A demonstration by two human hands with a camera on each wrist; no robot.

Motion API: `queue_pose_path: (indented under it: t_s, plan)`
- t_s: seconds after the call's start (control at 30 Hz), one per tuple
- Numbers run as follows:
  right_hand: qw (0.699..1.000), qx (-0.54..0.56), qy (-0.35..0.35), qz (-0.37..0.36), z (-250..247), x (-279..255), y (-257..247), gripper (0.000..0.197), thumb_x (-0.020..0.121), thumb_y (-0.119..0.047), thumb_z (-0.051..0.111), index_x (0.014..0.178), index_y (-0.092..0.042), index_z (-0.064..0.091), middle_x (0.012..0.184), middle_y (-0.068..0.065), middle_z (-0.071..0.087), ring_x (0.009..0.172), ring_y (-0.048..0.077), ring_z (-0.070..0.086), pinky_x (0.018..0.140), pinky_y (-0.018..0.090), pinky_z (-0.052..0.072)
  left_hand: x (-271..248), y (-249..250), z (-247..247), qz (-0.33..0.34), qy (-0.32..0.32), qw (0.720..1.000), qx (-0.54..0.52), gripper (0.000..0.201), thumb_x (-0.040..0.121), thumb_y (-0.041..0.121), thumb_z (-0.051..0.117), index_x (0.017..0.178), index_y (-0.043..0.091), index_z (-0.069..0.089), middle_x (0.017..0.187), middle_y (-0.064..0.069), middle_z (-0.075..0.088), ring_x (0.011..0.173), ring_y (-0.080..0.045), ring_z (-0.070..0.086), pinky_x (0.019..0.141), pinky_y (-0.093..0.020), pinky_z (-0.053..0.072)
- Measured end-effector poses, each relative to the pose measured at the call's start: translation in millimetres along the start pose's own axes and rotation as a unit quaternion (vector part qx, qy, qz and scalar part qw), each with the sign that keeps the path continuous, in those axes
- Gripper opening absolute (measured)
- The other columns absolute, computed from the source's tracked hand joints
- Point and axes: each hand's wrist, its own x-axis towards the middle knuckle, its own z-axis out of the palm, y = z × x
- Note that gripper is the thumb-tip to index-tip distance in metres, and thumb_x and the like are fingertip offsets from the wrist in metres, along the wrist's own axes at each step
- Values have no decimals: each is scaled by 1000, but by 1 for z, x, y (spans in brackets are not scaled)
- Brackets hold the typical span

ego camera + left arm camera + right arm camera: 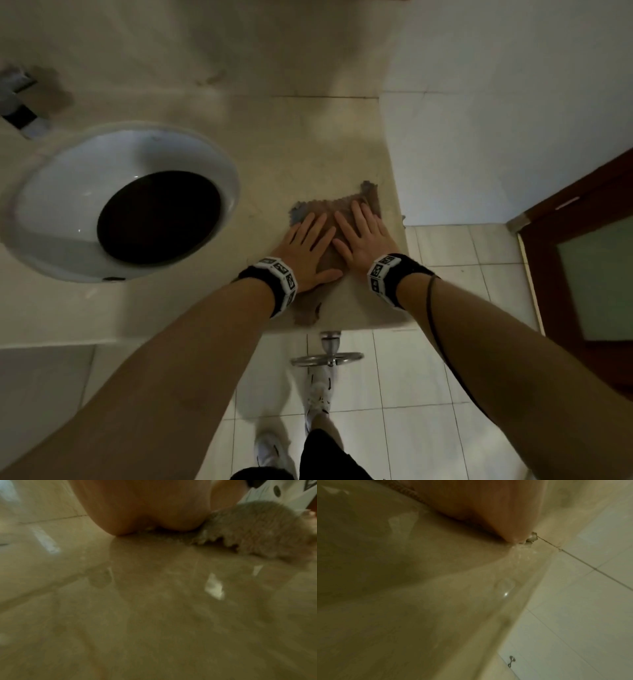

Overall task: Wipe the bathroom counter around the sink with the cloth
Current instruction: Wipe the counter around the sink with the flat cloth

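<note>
A brown cloth [330, 209] lies spread on the beige stone counter [301, 144], right of the round white sink [51, 192], near the counter's right end. My left hand [310, 245] and right hand [363, 234] press flat on it side by side, fingers straight. One cloth corner [306, 315] reaches the counter's front edge. In the left wrist view the heel of my left hand [145, 507] rests on the counter with the fuzzy cloth [257, 531] to its right. The right wrist view has my right hand [488, 507] pressed down beside the counter's edge [530, 588].
A chrome tap [20, 102] stands at the back left behind the sink, whose bowl holds dark water [159, 217]. White tiled wall [496, 120] bounds the counter's right end. A dark wooden door [589, 240] is at far right. Below, a metal towel ring [327, 358] and tiled floor.
</note>
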Motion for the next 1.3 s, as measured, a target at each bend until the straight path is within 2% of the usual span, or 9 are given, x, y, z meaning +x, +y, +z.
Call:
queue_pose_path:
  t_s: [0.17, 0.3, 0.53, 0.73, 0.83, 0.9, 0.97, 1.07, 1.3]
  plan:
    - [999, 12, -6, 50, 15, -68, 1, 63, 95, -58, 12, 151, -31, -1, 159, 11, -7, 146, 27, -7, 117, 40, 0, -29, 44, 10, 33, -2, 999, 7, 92, 86, 74, 24, 151, 18, -9, 158, -10, -20, 146, -26, -17, 118, -42, -6]
    - [996, 8, 10, 87, 23, -120, 0, 70, 88, -59, -3, 151, -28, -2, 159, 12, -6, 146, 27, -5, 117, 40, 4, -48, 77, 20, 64, 11, 998, 22, 91, 88, 71, 25, 151, 14, -6, 159, -10, -14, 147, -26, -12, 118, -41, -5]
    - [995, 35, -3, 96, 23, -148, 0, 77, 83, -53, -13, 151, -17, -3, 159, 12, -9, 146, 25, -10, 119, 36, -4, -53, 98, 24, 50, 50, 997, -4, 64, 100, 48, 13, 152, 16, -4, 161, -2, -9, 148, -17, -6, 119, -36, 0]
    - [995, 62, -4, 82, 13, -100, 23, 80, 83, -54, -9, 151, -15, 2, 159, 11, -5, 147, 24, -5, 117, 34, 0, -13, 88, 12, -2, 56, 998, -38, 64, 100, 49, 15, 152, 16, -4, 161, -2, -9, 148, -18, -6, 120, -37, 2]
    - [994, 75, -15, 75, 5, -62, 40, 64, 98, -49, 14, 151, -16, 1, 159, 9, -7, 147, 22, -7, 116, 32, -1, 19, 71, 2, -16, 54, 997, -51, 65, 100, 49, 16, 152, 16, -5, 160, -2, -11, 147, -17, -8, 119, -36, 1]
    - [995, 82, -7, 60, 1, -35, 53, 62, 100, -44, 22, 151, -15, 3, 159, 11, -5, 147, 23, -5, 117, 33, 1, 41, 60, -5, -23, 63, 997, -39, 65, 100, 49, 18, 152, 16, -3, 161, -3, -9, 148, -18, -6, 119, -36, 2]
    - [996, 78, -4, 45, -4, -10, 64, 66, 97, -49, 13, 151, -13, 4, 159, 13, -2, 147, 26, -2, 117, 35, 3, 64, 49, -13, -33, 62, 997, -38, 65, 100, 49, 18, 152, 16, -3, 161, -4, -8, 148, -19, -5, 120, -37, 3]
    - [996, 90, 1, 28, -14, 28, 77, 82, 83, -55, -5, 151, -11, 8, 159, 15, 2, 147, 28, 1, 117, 35, 3, 96, 32, -25, -46, 65, 996, -41, 65, 100, 48, 18, 152, 15, -2, 161, -5, -6, 148, -19, -4, 119, -37, 2]
    - [995, 95, -5, 8, -30, 103, 100, 80, 84, -54, -5, 151, -10, 8, 159, 14, 1, 147, 28, 1, 117, 37, 3, 152, 0, -48, -73, 68, 994, -43, 72, 91, 53, 0, 152, 15, 1, 161, -6, -1, 148, -20, 1, 118, -37, 3]
